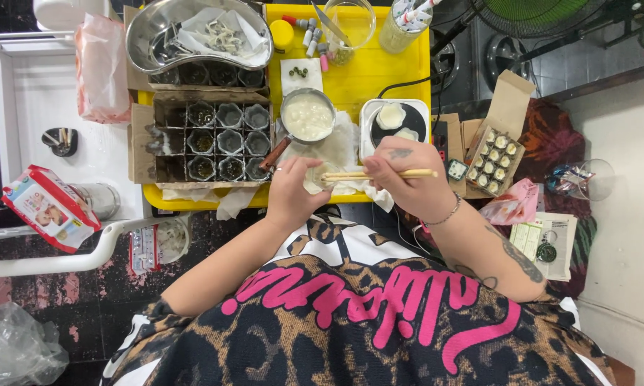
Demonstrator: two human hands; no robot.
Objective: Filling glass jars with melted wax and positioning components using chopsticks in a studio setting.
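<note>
My left hand [290,191] holds a small clear glass cup [316,179] at the front edge of the yellow tray [368,71]. My right hand [400,175] grips a pair of wooden chopsticks [379,174] laid level across the cup's mouth, tips pointing left. Just beyond the hands stands a small metal pot [306,116] of melted white wax with a brown handle. A round black hot plate [395,123] on a white base sits to the right of the pot, with pale wax pieces on it.
A cardboard box [207,139] with dividers holds several small glass jars on the tray's left. Behind it lies a steel kidney dish [197,32] with paper. A box of small candles [493,154] stands at the right. A red packet [47,206] lies on the left.
</note>
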